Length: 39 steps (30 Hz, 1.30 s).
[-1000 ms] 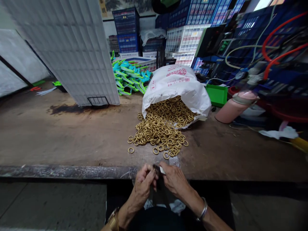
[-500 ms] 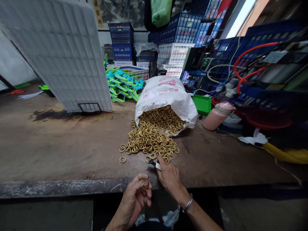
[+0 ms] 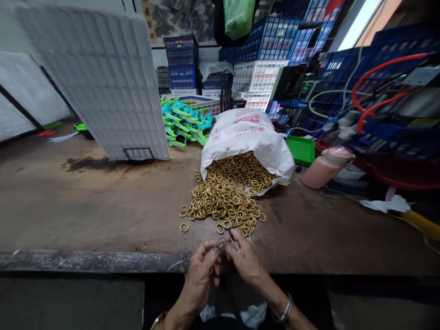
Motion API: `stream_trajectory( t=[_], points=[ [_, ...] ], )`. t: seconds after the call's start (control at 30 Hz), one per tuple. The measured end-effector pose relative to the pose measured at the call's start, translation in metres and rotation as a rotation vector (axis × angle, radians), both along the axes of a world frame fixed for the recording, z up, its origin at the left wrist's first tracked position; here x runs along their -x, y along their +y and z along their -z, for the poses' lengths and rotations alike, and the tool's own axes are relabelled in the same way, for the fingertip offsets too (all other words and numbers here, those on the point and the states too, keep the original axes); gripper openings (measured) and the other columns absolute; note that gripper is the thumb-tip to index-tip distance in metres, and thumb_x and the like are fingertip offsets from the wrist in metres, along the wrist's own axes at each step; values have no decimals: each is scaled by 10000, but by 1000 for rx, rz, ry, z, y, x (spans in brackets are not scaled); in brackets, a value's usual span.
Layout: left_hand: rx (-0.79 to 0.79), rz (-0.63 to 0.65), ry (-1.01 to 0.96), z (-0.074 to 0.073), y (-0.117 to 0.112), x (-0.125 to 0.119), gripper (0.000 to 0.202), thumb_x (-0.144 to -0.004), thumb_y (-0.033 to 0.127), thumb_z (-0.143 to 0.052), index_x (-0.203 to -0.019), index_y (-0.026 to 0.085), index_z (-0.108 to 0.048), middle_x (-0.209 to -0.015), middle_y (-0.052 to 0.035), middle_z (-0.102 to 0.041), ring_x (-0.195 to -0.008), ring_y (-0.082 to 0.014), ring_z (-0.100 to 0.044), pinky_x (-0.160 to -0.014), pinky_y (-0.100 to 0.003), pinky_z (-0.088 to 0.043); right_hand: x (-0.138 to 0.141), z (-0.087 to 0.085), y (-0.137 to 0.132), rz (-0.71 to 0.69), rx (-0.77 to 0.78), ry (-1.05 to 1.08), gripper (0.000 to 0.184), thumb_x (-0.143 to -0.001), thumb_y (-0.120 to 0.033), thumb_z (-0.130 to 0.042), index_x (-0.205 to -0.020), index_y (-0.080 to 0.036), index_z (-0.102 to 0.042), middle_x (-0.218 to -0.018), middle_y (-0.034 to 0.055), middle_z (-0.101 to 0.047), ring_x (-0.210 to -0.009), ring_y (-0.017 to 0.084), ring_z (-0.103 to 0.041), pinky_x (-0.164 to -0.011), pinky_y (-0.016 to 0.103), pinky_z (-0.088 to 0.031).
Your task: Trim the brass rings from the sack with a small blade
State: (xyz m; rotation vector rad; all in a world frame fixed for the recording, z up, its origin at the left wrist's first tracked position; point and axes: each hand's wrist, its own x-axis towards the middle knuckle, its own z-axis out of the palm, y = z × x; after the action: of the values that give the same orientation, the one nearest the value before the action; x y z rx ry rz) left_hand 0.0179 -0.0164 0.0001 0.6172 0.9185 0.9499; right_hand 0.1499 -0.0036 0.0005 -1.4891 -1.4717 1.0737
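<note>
Close to the table's front edge, my left hand (image 3: 204, 265) pinches a brass-coloured ring (image 3: 221, 245) between thumb and fingertips. My right hand (image 3: 244, 259) is closed around a small tool (image 3: 231, 235) with a dark tip and a whitish part; its exact kind is unclear. The fingers of my right hand are at the ring's right side, and the two hands nearly meet there. Just beyond them lies a loose pile of brass-coloured rings (image 3: 225, 201). It spills from the open mouth of a white woven sack (image 3: 247, 130) lying on its side.
The brown table (image 3: 130, 206) carries a tall white ribbed panel (image 3: 113, 91) at left. Behind stand green-and-turquoise plastic pieces (image 3: 185, 121) and stacked crates (image 3: 259, 75). At right are a green tray (image 3: 300, 150), a pink bottle (image 3: 325, 168) and red hoses (image 3: 374, 68).
My right hand has drawn back from the pile with the tool to my left hand. My left hand has risen slightly with the ring. The whole view has shifted a little.
</note>
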Motion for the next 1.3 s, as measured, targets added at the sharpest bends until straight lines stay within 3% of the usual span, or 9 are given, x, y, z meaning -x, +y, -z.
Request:
stream_trajectory(
  t=[0.1,0.17,0.27,0.37,0.57,0.7,1.0,1.2,1.3],
  points=[
    [-41,31,102,-1,1,0,314,-710,461,-566,-763,154,-524,-540,59,-446,-364,-22,-285,-344,-152,-226,7,0,-2,-66,91,174,181,-794,-375,-422,-772,-196,-409,-562,-69,-418,-492,77,-397,-487,188,-338],
    [-78,42,159,-4,3,1,315,-716,456,-557,-678,146,-522,-518,54,-451,-377,-27,-295,-374,-162,-246,8,0,-2,-79,114,203,191,-790,-381,-425,-767,-192,-414,-548,-68,-424,-490,77,-397,-488,190,-338],
    [-238,21,250,-10,4,3,273,-711,399,-580,-636,139,-546,-559,23,-509,-500,-73,-419,-494,-185,-339,8,-1,0,-74,74,102,190,-788,-369,-415,-728,-188,-429,-568,-59,-421,-523,83,-398,-505,198,-334],
    [-363,9,323,-13,4,5,242,-703,365,-593,-619,141,-555,-575,22,-507,-562,-96,-439,-551,-199,-354,8,-5,2,-51,30,-35,180,-768,-332,-414,-659,-188,-425,-584,-55,-397,-559,91,-385,-524,205,-324],
    [-125,198,145,-5,2,8,323,-771,459,-473,-644,162,-480,-461,74,-372,-347,-36,-241,-353,-179,-192,12,-11,4,-51,54,-80,183,-762,-313,-403,-628,-190,-415,-567,-56,-404,-563,95,-399,-531,205,-321],
    [-78,187,26,-2,1,9,306,-754,462,-503,-702,163,-477,-502,74,-385,-356,-25,-227,-348,-168,-161,9,-5,3,-33,72,-43,199,-801,-314,-343,-665,-192,-422,-569,-41,-445,-535,99,-421,-515,208,-328],
    [-100,121,148,-5,3,8,351,-710,504,-533,-672,165,-449,-516,75,-408,-361,-16,-243,-364,-166,-177,4,2,-11,-242,-49,-531,169,-673,-81,-354,-730,-204,-457,-576,-33,-505,-516,99,-434,-517,211,-258],
    [-169,80,240,4,5,7,357,-710,507,-529,-642,163,-461,-482,70,-404,-371,-32,-263,-381,-177,-199,5,14,-12,-241,-116,-687,202,-659,-84,-371,-797,-191,-473,-586,-19,-540,-501,110,-455,-499,232,-217],
    [-173,88,273,-5,-1,9,352,-717,495,-529,-614,166,-460,-465,65,-404,-373,-37,-279,-383,-179,-203,1,18,-8,-235,-124,-780,195,-690,-107,-387,-844,-182,-482,-596,-8,-553,-510,121,-476,-490,242,-198]
  ],
)
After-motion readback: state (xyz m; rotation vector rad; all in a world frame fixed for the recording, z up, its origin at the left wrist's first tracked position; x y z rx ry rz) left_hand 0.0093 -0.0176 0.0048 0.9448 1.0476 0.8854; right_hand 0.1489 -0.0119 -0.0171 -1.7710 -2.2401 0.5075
